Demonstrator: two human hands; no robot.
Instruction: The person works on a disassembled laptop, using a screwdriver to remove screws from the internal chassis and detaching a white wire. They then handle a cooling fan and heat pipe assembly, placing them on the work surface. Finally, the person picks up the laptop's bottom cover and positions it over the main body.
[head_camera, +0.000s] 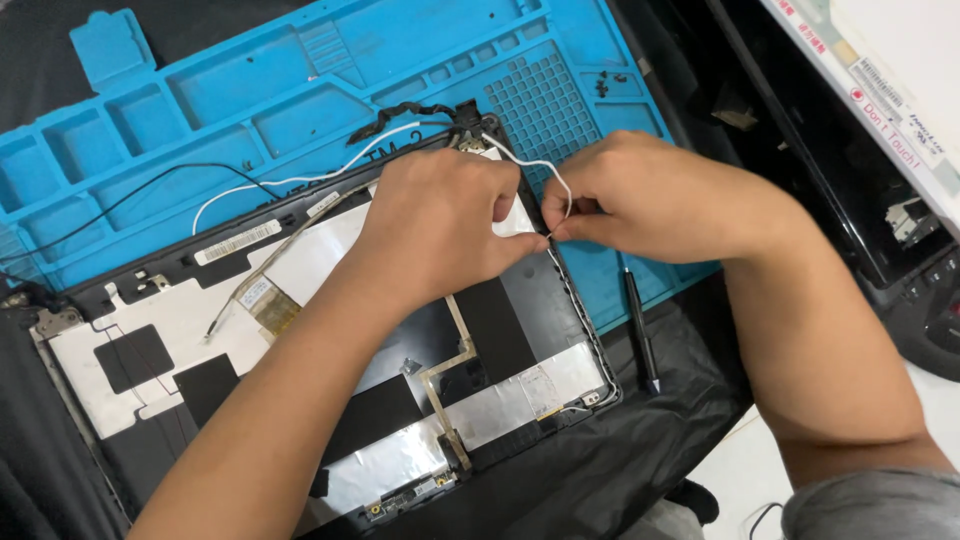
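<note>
Head view: the person's left hand (440, 222) rests knuckles-up on the opened laptop lid shell (180, 350), fingers curled down near its right edge; whether those fingers pinch anything cannot be told, since the back of the hand hides them. The right hand (650, 200) sits just beside it, thumb and forefinger closed on a thin white wire (545, 165) that loops up from the pinch toward the lid's top corner. A second white wire (300, 180) and a black wire (130, 195) trail leftward across the blue silicone work mat (250, 90) beneath the lid. Silver foil patches (500, 405) and a flat ribbon cable (455, 370) line the shell's inside. A black screwdriver (640, 335) lies just right of the lid's edge. A few small black screws (603, 85) sit on the mat. A removed display panel (880, 80) leans at the upper right.
</note>
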